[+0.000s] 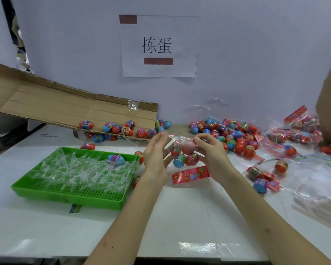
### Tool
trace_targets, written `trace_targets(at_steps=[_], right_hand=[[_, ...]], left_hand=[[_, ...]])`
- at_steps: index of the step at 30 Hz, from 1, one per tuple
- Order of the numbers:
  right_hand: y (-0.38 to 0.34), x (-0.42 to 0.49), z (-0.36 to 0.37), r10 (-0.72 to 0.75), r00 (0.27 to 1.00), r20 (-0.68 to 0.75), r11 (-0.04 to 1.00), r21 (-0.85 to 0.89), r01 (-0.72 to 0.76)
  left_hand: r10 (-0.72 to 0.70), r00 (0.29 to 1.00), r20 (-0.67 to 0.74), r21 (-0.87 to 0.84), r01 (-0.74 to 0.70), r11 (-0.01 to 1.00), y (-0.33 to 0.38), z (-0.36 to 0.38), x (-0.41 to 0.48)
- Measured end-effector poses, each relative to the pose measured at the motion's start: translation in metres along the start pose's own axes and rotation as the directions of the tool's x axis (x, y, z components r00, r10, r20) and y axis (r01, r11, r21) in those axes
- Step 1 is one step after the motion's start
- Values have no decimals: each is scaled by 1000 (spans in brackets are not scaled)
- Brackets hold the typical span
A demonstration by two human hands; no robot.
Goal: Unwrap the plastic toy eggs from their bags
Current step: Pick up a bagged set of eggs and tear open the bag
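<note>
Left hand [157, 155] and right hand [210, 152] grip the egg bag [180, 139], pinching it, below the "拣蛋" sign [159, 46].

We see red and blue toy eggs [235, 134], a green perforated tray [69, 192], a red flower-patterned bag header [190, 175], brown cardboard [46, 104], a white tabletop [46, 230].

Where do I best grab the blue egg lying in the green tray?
Probably from above, pinching across its labelled middle: the blue egg lies on its side atop loose clear strips, and the walls of the green tray block a low sideways approach.
</note>
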State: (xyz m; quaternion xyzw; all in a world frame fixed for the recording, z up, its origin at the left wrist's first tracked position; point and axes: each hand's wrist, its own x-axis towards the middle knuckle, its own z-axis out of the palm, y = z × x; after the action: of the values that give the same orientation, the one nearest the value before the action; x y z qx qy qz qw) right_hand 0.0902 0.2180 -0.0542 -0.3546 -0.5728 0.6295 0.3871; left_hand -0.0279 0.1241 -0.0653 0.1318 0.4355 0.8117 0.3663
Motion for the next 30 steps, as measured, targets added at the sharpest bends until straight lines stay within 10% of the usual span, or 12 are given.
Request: trace_targets(at_steps=[30], right_hand=[[-10,-7,-11,-42,975,219,882,467,-67]], left_hand=[[-185,850,494,-91,261,961,1,9,-13]])
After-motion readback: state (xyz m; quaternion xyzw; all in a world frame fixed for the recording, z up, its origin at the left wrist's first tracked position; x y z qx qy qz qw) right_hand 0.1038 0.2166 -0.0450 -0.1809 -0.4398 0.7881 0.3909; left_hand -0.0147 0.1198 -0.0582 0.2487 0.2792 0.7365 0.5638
